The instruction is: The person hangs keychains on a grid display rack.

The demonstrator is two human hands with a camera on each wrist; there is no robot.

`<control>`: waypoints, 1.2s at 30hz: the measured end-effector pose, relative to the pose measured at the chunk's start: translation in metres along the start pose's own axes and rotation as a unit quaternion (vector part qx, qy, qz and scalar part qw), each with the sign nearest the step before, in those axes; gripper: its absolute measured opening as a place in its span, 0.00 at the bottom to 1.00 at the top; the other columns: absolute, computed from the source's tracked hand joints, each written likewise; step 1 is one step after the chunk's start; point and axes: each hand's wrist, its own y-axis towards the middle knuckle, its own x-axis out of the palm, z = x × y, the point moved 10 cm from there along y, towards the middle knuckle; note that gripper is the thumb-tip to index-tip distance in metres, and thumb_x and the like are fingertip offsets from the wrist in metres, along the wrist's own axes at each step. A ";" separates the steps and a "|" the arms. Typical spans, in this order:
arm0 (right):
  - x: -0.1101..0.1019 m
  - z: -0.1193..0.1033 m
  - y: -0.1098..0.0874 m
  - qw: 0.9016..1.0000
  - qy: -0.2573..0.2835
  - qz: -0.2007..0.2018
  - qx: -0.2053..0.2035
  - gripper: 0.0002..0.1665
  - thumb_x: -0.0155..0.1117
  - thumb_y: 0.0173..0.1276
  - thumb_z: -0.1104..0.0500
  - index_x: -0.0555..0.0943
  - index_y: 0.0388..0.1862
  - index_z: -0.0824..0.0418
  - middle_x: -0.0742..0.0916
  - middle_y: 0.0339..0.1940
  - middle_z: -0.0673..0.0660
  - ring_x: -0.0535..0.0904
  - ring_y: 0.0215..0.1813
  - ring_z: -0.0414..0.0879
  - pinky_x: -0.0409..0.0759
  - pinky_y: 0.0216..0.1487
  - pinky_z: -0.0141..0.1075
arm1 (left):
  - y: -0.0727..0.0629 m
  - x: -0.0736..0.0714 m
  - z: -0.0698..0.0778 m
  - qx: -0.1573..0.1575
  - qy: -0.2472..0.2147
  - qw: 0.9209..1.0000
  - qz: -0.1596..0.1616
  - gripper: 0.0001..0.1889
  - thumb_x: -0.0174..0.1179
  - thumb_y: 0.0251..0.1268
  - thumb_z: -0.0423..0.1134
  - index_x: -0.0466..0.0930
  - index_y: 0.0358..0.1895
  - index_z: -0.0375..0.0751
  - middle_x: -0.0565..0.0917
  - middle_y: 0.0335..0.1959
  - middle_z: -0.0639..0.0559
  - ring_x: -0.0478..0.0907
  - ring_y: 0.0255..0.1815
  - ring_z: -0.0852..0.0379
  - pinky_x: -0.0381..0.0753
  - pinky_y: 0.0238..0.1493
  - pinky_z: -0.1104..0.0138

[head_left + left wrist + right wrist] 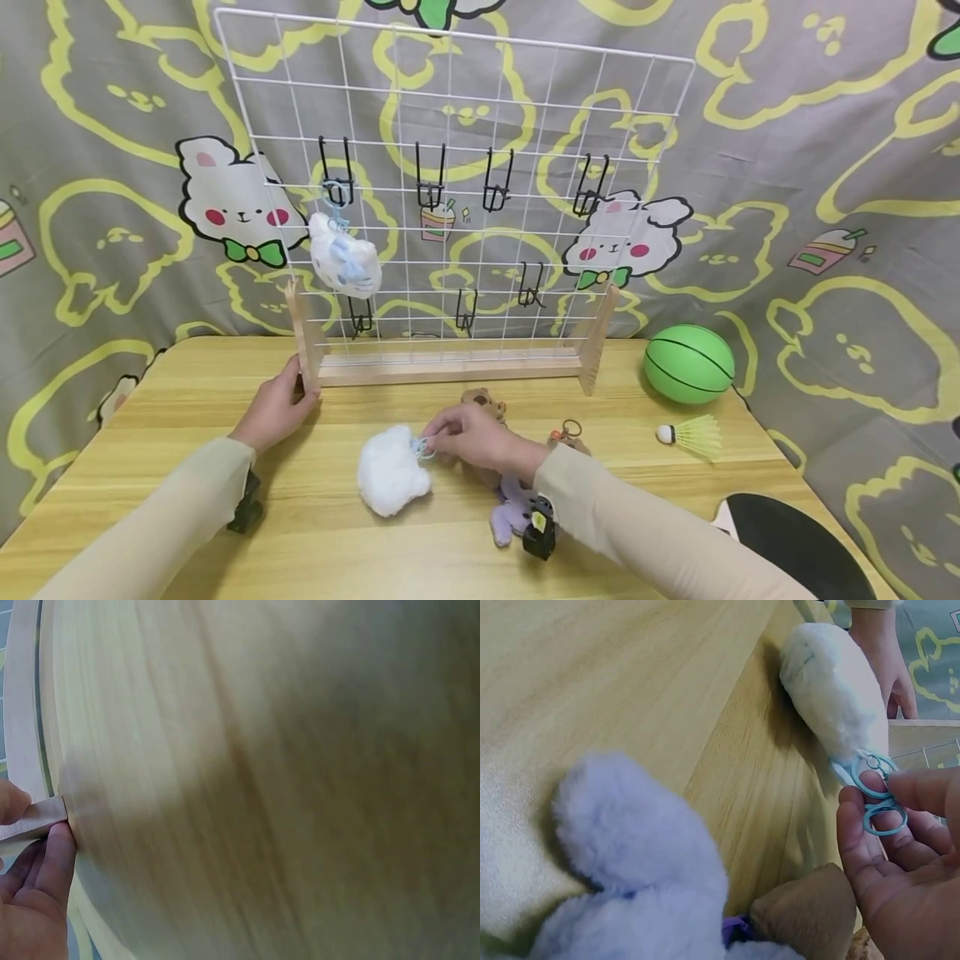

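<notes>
My right hand (476, 437) pinches the light-blue key ring (874, 780) of a white plush keychain (392, 471), whose fluffy body lies on the table in the head view. At the left end of the rack, my left hand (276, 407) grips the wooden foot (37, 817), thumb on one side and fingers on the other. The white wire grid rack (450, 368) stands upright on its wooden base. From its upper left hook hangs another white plush keychain with blue patches (345, 258).
Several black hooks (430, 187) stick out of the grid. By my right forearm lie a purple plush (512, 512) and brown plush toys (482, 402), partly hidden. Farther right are a green ball (689, 364), a yellow shuttlecock (693, 435) and a black paddle (787, 546).
</notes>
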 end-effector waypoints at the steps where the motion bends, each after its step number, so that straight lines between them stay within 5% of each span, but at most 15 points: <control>1: -0.001 0.000 0.000 1.000 0.005 0.003 -0.001 0.08 0.66 0.74 0.65 0.87 0.47 0.67 0.91 0.39 0.63 0.85 0.36 0.45 0.89 0.43 0.40 | 0.000 0.000 0.000 0.001 0.000 1.000 0.000 0.33 0.58 0.74 0.28 0.58 0.77 0.26 0.79 0.61 0.18 0.82 0.60 0.25 0.84 0.59 0.38; 11: -0.008 0.005 0.001 0.997 0.070 0.038 0.002 0.11 0.61 0.76 0.66 0.81 0.52 0.71 0.90 0.41 0.67 0.86 0.39 0.42 0.90 0.49 0.38 | 0.001 0.001 -0.003 -0.002 -0.001 1.000 -0.002 0.32 0.57 0.74 0.28 0.57 0.77 0.25 0.78 0.62 0.18 0.81 0.61 0.24 0.83 0.59 0.37; 15: -0.014 0.001 0.002 0.994 0.088 0.056 -0.010 0.11 0.59 0.77 0.65 0.80 0.53 0.70 0.89 0.35 0.61 0.83 0.37 0.40 0.86 0.45 0.33 | 0.002 0.001 -0.003 -0.003 -0.003 1.000 -0.004 0.33 0.56 0.74 0.28 0.57 0.78 0.25 0.78 0.62 0.18 0.81 0.61 0.24 0.83 0.59 0.37; 22: -0.021 -0.010 0.001 0.987 0.143 0.062 -0.024 0.12 0.58 0.78 0.64 0.77 0.55 0.70 0.91 0.50 0.67 0.84 0.42 0.35 0.83 0.45 0.26 | 0.001 0.001 -0.002 0.001 -0.005 1.000 -0.004 0.32 0.56 0.74 0.28 0.57 0.78 0.26 0.79 0.61 0.18 0.81 0.61 0.24 0.83 0.59 0.37; 36: -0.067 -0.070 0.002 0.971 0.182 0.118 -0.101 0.12 0.56 0.79 0.65 0.76 0.56 0.70 0.89 0.59 0.68 0.87 0.49 0.36 0.88 0.51 0.30 | 0.000 0.001 -0.002 -0.002 -0.009 1.000 -0.009 0.33 0.56 0.75 0.28 0.56 0.78 0.26 0.78 0.62 0.18 0.82 0.60 0.25 0.84 0.59 0.38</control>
